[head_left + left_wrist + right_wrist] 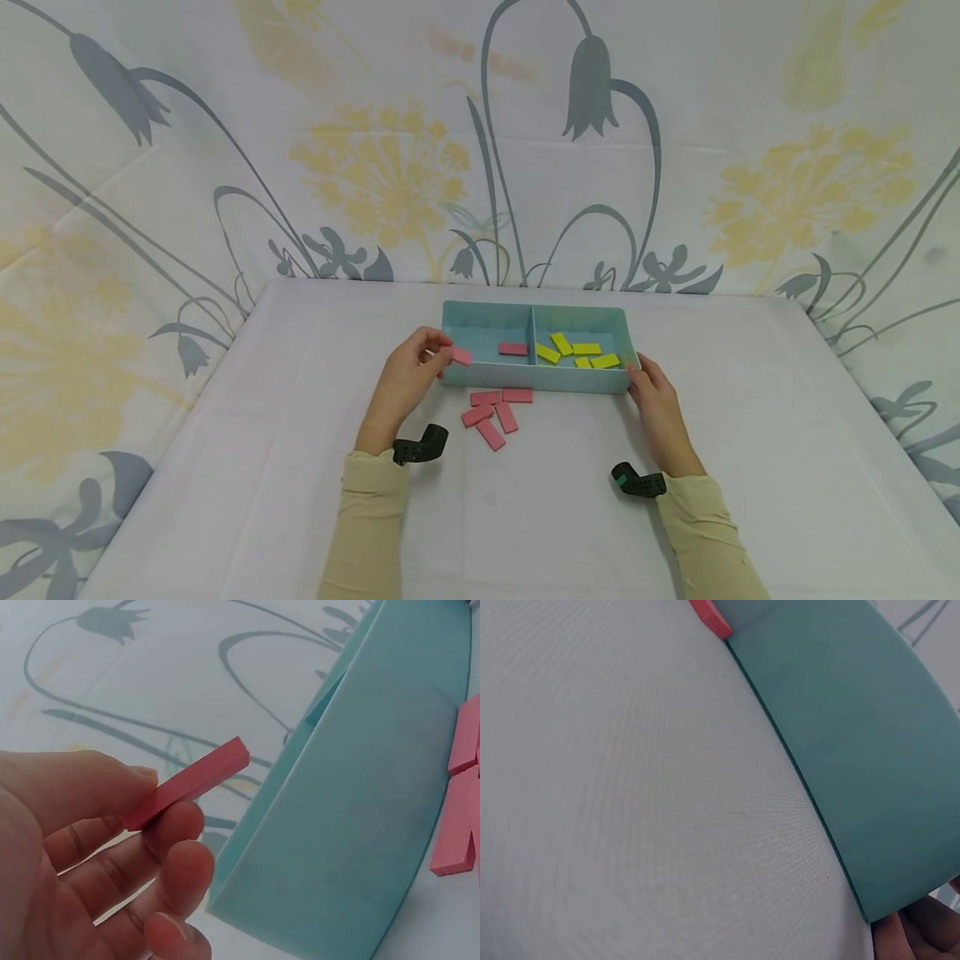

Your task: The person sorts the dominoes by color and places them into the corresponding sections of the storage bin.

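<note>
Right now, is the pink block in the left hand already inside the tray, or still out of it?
Still out. The left hand pinches the pink block just over the left end wall of the tray, not released; one pink block already lies in the left compartment.

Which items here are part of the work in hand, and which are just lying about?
In the work:
left hand pinching a pink block
right hand touching the teal tray at its corner
pink blocks on the table
pink block in the tray
yellow blocks

Lying about:
floral backdrop
white tablecloth
</note>
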Demonstrator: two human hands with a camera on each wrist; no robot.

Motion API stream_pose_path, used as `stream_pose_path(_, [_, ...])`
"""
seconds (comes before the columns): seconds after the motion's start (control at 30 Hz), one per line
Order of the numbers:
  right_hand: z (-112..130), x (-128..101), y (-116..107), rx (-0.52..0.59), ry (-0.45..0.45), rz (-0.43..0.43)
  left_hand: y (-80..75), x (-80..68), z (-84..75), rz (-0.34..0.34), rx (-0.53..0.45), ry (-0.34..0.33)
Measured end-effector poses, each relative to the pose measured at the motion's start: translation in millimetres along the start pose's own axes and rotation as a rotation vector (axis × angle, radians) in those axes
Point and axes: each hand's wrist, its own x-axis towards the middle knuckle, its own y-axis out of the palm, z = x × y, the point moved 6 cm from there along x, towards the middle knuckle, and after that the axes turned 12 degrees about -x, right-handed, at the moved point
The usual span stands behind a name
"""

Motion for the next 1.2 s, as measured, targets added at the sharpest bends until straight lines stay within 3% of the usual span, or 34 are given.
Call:
stream_pose_path(0.47, [2, -1, 0, -0.007, -0.006, -0.001, 8.5, 2.8, 0.9, -0.081, 0.006, 0.033])
stream_pose_path(0.8, [3, -2, 0, -0.006, -0.015, 0.003, 25.1, 5.0, 0.1, -0.022, -0.001, 0.056])
stream_pose_path(1.2, [2, -1, -1, 0.003, -0.03, 0.002, 41.2, 2.8, -2.6, 0.025, 0.01, 0.029])
